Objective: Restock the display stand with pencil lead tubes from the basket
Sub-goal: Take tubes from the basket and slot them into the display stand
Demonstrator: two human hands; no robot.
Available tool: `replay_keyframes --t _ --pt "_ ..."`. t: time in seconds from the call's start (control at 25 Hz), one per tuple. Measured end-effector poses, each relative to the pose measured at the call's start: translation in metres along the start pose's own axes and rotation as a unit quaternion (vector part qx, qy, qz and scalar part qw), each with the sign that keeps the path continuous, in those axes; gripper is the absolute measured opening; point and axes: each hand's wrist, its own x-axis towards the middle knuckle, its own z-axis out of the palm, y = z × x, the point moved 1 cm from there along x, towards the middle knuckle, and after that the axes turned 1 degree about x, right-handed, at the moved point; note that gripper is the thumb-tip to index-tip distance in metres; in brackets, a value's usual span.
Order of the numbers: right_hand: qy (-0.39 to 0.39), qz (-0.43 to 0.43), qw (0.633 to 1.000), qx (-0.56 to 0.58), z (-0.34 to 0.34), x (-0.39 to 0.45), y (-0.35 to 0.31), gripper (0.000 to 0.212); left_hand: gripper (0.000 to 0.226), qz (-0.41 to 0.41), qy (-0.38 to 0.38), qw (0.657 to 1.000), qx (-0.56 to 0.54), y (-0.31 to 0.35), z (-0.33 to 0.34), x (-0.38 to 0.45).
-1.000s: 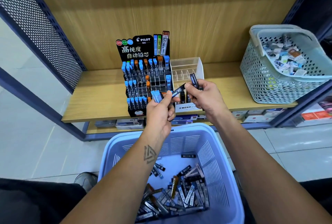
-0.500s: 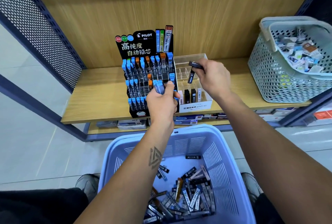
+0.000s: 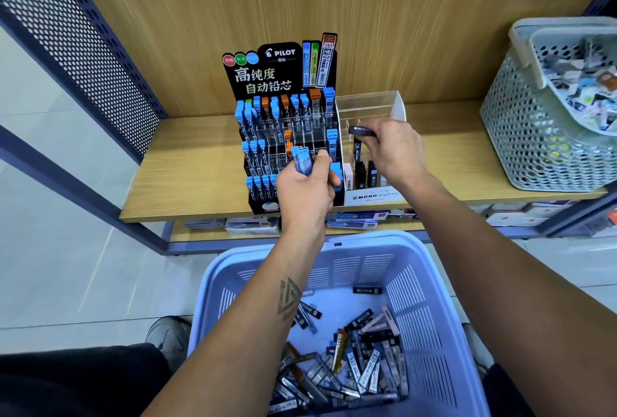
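- Right hand (image 3: pixel 394 152) pinching a dark lead tube (image 3: pixel 362 131) over the clear stand (image 3: pixel 370 149): could tip out of its slot.
- Left hand (image 3: pixel 305 189), beside that stand, fingers clamped on blue-capped tubes (image 3: pixel 301 160): could spill.

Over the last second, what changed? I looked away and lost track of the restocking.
The right hand carried its black tubes away from the left hand and out over the clear stand; one tube now hangs down into a slot, the other stays pinched. The left hand kept gripping its blue-capped tubes in front of the black stand. The blue basket looks unchanged.
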Motion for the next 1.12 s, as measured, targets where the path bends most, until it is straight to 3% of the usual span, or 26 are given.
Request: replay_keyframes --t 0.28,0.44,0.52,0.64,0.72,1.0,1.12 --pt "0.026 -0.012 0.999 0.027 -0.004 -0.002 -0.001 0.023 0.026 0.006 -0.011 1.000 0.011 0.000 0.000 -0.001" --pt "-0.020 0.068 0.989 0.127 -0.007 -0.007 -0.004 0.021 0.020 -0.007 -0.028 0.999 0.021 -0.001 0.000 -0.003" --pt "-0.090 0.107 0.961 0.240 -0.012 -0.014 -0.008 0.014 0.016 -0.011 -0.033 0.999 0.021 0.000 -0.001 -0.003" --pt "-0.189 0.152 0.874 0.421 -0.023 -0.028 -0.011 0.010 0.013 -0.014 -0.033 0.999 0.024 0.005 -0.004 0.000" --pt "-0.231 0.149 0.832 0.482 -0.028 -0.037 -0.011 0.013 0.012 -0.016 -0.037 0.999 0.028 0.009 -0.007 0.001" --pt "-0.338 0.096 0.819 0.455 -0.038 -0.049 -0.012 0.024 0.015 -0.020 -0.096 0.993 0.063 0.015 -0.015 -0.001" --pt "-0.284 0.133 0.820 0.479 -0.035 -0.047 -0.012 0.019 0.010 -0.030 -0.080 0.995 0.041 0.015 -0.015 -0.001"
